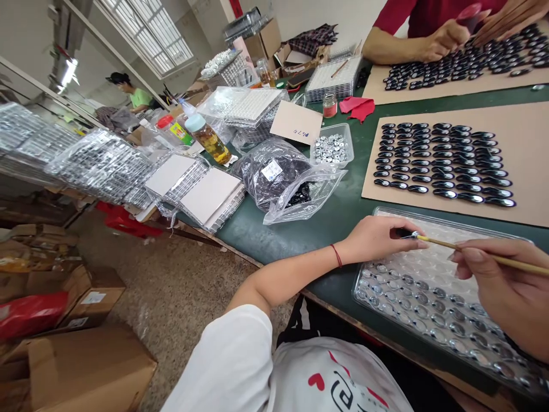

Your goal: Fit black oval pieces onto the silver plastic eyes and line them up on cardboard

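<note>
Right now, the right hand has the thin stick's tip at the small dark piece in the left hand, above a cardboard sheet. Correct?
Not quite: the head view shows the left hand above the clear tray, with a cardboard sheet beyond it. The right hand has the tip of the thin stick at the small dark piece.

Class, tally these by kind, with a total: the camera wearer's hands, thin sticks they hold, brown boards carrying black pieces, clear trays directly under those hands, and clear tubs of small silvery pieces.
Wearer's hands, left hand and right hand: 2
Thin stick: 1
Boards, nearer board and farther board: 2
Clear tray: 1
Tub: 1
Total: 7
</note>
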The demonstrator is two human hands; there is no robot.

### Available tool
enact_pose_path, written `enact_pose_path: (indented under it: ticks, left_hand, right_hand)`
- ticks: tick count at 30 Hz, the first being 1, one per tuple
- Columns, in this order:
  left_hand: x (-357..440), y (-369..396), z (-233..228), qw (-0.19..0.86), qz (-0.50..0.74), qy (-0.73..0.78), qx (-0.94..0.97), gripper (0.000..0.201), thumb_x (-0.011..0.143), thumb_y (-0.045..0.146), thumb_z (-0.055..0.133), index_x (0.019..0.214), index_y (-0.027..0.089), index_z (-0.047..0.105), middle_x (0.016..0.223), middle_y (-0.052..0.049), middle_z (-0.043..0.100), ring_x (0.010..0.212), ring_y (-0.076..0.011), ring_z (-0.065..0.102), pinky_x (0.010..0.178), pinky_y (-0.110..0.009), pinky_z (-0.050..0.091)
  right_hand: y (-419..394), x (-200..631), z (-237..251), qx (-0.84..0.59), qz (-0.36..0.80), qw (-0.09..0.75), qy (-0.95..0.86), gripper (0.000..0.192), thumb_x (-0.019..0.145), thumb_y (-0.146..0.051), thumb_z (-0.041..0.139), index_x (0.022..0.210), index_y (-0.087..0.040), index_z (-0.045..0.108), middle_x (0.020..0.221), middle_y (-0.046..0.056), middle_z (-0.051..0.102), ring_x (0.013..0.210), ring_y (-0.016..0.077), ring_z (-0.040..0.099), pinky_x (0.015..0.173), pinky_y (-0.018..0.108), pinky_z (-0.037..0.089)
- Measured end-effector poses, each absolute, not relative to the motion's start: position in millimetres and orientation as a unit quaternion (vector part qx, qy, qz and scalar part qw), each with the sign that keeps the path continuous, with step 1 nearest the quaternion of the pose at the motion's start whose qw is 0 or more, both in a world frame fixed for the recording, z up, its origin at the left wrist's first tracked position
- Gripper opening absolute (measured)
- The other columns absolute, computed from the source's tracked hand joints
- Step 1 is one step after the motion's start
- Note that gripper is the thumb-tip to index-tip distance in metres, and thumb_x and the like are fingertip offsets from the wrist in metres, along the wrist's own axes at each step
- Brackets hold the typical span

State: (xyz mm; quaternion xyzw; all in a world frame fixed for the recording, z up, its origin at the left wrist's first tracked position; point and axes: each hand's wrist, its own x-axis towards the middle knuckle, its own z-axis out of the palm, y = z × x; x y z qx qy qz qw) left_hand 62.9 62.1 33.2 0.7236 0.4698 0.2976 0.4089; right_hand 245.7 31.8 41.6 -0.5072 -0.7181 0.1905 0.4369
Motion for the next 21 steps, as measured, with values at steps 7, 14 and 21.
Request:
enact_pose_path:
  ticks: [7, 14, 21]
  left_hand:
    - [62, 63, 34, 0.403, 0.301, 0.476, 0.721, 0.031, 0.069, 0.043, 0.058, 0.088, 0.019, 0.065, 0.063, 0.002, 0.059, 0.056, -0.0094, 0.049, 0.053, -0.020, 0.035]
    - [64, 64, 36, 0.396, 0.299, 0.485, 0.720, 0.027, 0.074, 0.037, 0.054, 0.087, 0.017, 0.066, 0.069, -0.001, 0.065, 0.057, -0.0106, 0.053, 0.055, -0.020, 0.039]
    - [63, 69, 37, 0.400, 0.300, 0.499, 0.708, 0.020, 0.074, 0.030, 0.054, 0.083, 0.017, 0.065, 0.068, -0.002, 0.065, 0.058, -0.0130, 0.056, 0.055, -0.022, 0.042]
  right_hand:
    - [37, 246, 37, -0.480, 0.223, 0.455, -0.716, 0.020, 0.080, -0.039, 0.053, 0.075, -0.021, 0.059, 0.061, 0.002, 0.056, 0.051, 0.0149, 0.054, 0.049, 0.028, 0.043]
    - [40, 241, 39, -0.427, 0.286, 0.501, -0.697, 0.016, 0.087, -0.028, 0.046, 0.082, -0.018, 0.057, 0.067, 0.001, 0.056, 0.050, 0.0108, 0.050, 0.047, 0.024, 0.041]
    - [46, 237, 44, -0.404, 0.277, 0.519, -0.701, 0.018, 0.089, -0.026, 0.042, 0.080, -0.018, 0.055, 0.066, 0.001, 0.054, 0.052, 0.0102, 0.049, 0.049, 0.021, 0.039]
